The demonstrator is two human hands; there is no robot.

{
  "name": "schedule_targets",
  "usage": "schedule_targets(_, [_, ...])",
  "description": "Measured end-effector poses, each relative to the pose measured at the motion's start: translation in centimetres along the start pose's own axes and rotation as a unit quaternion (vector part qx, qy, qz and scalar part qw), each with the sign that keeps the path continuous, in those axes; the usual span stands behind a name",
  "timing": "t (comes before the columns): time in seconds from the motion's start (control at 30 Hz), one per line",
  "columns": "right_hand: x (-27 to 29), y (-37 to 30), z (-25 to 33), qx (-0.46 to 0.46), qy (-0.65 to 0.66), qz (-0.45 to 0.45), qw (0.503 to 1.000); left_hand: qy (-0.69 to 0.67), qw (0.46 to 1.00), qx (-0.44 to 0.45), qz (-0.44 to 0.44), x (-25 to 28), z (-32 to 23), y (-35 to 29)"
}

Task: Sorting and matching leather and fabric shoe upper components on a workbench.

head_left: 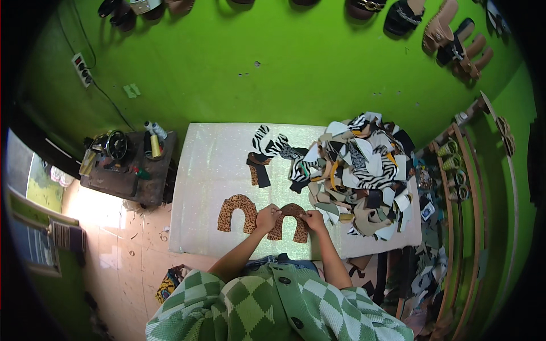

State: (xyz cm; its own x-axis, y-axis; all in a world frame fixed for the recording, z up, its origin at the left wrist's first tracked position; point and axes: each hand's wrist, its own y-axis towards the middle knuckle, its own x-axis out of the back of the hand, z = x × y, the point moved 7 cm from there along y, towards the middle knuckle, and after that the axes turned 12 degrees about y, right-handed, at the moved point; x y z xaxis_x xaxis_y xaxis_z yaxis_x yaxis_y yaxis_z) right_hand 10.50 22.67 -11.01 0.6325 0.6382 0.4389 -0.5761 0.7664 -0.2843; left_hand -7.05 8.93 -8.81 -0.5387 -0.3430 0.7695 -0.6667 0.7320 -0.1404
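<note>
Both my hands are at a U-shaped leopard-print piece (293, 213) near the front of the pale, shiny table. My left hand (267, 218) pinches its upper left edge, and my right hand (313, 220) pinches the upper right side. The piece's two legs point toward me. Just left of my left hand lies a second U-shaped leopard-print piece (230, 211), flat on the table and partly hidden by that hand. Farther back are a folded black and leopard-print strip (260, 173) and zebra-print pieces (273, 145).
A big heap of cut material scraps (369, 170) covers the table's (199, 170) right side. At left, a sewing machine (116, 145) and thread spools (154, 142) stand on a dark stand. Sandals (404, 18) hang on the green wall. A wooden rack (463, 221) stands at right.
</note>
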Motion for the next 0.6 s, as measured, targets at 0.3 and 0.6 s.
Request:
schedule_targets(0.3, [-8.1,-1.9,7.7,-0.139,0.239,0.296,0.914,-0.219,0.974,-0.013,0.049,9.1,6.9,-0.4])
schedule_targets(0.6, [-15.7,1.7,10.5,0.06,0.057,0.081,0.993,-0.037,0.997,0.046,-0.047,12.5,13.3,2.2])
